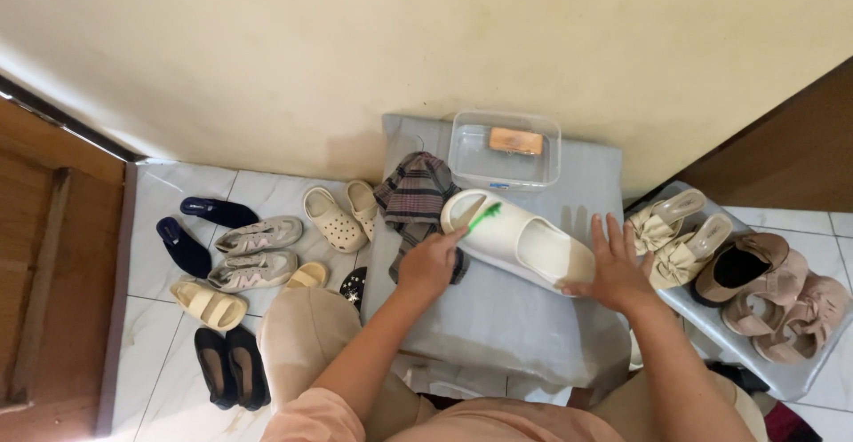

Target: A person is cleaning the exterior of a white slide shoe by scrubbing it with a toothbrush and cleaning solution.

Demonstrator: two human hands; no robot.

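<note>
Since there's only the head view to go on, I'll work through that; looking straight down, a white foam slide sandal (520, 239) lies at a slant on a low grey cushioned bench (498, 326) set against a cream wall (426, 42); its toe end points up-left, its heel down-right.

The left hand (428, 264) has its grip closed around a small brush with a green head (484, 216), bristles touching the top strap of the sandal; the right hand (615, 269) has its grip spread apart, fingers splayed, palm pressed against the heel end to steady it.

My read on handling: the sandal looks like moulded foam, so light, a bit squashy, not fragile; probably slippery if wet; best held at the thick heel or the sole edge, which is where the right hand already is.

Behind the sandal sits a clear plastic tub (505, 149) with an orange-brown block (515, 140) inside; just left of the sandal there's a crumpled plaid cloth (413, 195).

On the tiled floor (155, 318) to the left: cream clogs (342, 213), grey sneakers (258, 251), dark navy slippers (200, 229), tan strap sandals (209, 304), black flats (233, 366); on a second grey pad (764, 362) to the right, beige bow sandals (675, 233) and pink ones (769, 286).
</note>
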